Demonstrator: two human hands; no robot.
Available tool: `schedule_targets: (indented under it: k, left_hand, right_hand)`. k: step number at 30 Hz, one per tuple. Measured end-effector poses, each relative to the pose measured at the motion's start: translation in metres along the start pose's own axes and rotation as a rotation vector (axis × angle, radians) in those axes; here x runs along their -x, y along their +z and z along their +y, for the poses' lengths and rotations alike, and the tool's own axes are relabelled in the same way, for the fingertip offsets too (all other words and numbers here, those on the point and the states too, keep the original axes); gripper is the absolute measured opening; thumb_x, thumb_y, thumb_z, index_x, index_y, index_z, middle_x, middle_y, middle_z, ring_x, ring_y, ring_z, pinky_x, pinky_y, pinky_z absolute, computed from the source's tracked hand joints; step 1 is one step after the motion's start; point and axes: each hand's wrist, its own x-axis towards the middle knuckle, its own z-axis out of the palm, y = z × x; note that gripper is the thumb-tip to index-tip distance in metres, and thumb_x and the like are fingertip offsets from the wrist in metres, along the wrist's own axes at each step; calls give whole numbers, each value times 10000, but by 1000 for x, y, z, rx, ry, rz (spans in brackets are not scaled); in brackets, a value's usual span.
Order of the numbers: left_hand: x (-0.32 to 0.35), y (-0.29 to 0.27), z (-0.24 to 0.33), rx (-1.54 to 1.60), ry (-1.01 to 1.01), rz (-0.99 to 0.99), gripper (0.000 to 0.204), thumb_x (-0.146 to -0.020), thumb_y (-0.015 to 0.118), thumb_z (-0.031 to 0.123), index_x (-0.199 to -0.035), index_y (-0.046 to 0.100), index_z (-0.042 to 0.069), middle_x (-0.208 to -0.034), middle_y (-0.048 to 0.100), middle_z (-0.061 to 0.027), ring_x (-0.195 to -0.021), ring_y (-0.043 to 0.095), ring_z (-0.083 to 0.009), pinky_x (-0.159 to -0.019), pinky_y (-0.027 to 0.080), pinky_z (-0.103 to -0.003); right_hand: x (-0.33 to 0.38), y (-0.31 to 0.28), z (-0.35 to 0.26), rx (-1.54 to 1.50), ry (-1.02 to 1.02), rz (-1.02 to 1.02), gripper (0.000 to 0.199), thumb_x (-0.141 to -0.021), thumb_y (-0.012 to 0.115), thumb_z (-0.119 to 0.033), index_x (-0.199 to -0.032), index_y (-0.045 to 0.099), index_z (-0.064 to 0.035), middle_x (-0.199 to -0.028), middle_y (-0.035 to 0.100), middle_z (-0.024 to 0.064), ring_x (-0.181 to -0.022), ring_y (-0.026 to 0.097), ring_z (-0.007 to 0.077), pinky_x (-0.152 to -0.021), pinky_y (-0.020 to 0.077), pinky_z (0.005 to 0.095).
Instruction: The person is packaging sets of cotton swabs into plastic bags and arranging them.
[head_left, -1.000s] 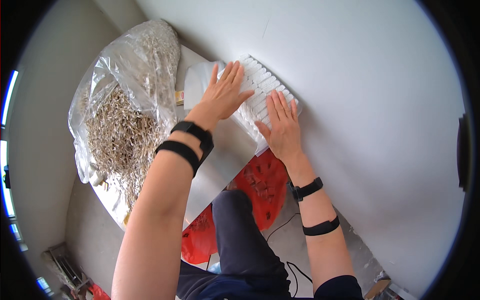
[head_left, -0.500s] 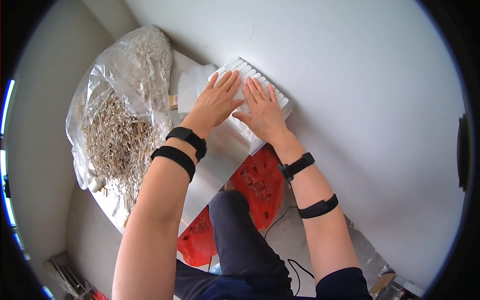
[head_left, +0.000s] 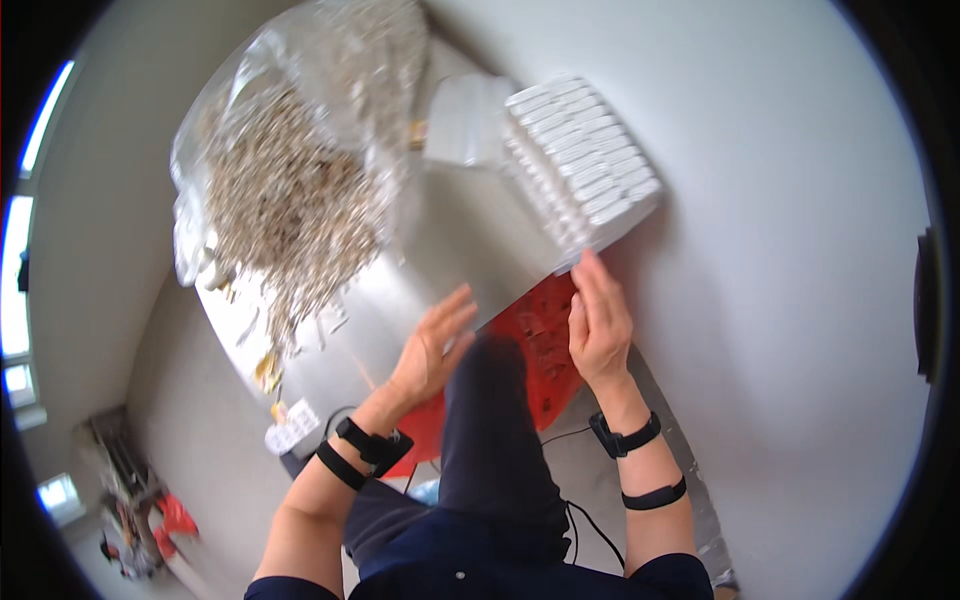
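My left hand [head_left: 432,348] is in the air over the near edge of the metal-topped table [head_left: 465,215]. It holds nothing, and its fingers are stretched out, slightly blurred. Just below the near corner of a stack of white packets [head_left: 585,140] is my right hand [head_left: 602,328], fingers extended and nothing in it. I cannot tell whether its fingertips touch the stack. The packets are slim and lie in tidy rows against the wall. To the left, a large clear plastic bag [head_left: 250,90] lies open, with a heap of small thin beige and silvery pieces [head_left: 290,200] spilling onto the table.
A translucent plastic piece [head_left: 465,120] lies between bag and stack. Red plastic bags [head_left: 545,340] with small items hang or lie below the table, near my knee [head_left: 490,380]. A power strip [head_left: 292,428] sits at the lower left. The white wall [head_left: 780,250] bounds the right.
Both hands have come off the top of the white packets and drawn back toward me, the left one farther left. The view has shifted, showing more of the room at left.
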Motion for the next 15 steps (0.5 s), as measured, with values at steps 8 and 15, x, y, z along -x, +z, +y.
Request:
schedule_targets:
  k: [8,15]
  left_hand:
    - [194,53,-31,-33,-456,-568,609,-925,601,228,-1456,372,36,-1141,638,-243,-1038,625,-397,-903,498,-460]
    - [209,-13,-48,187,-390,169,292,-953,583,112,-1238,630,67,-987,703,-146,-878,682,-274,-809,538,-364]
  right_hand:
    - [90,52,-108,-245,119,-567,374,-863,650,-168,-1206,625,-22,-1412,511,148,-1367,387,352,-1115,307,489]
    - [100,69,-124,-39,6,-558,341,-867,607,-178,-1181,642,-51,-1407,513,137,-1375,373,365,-1119,271,529]
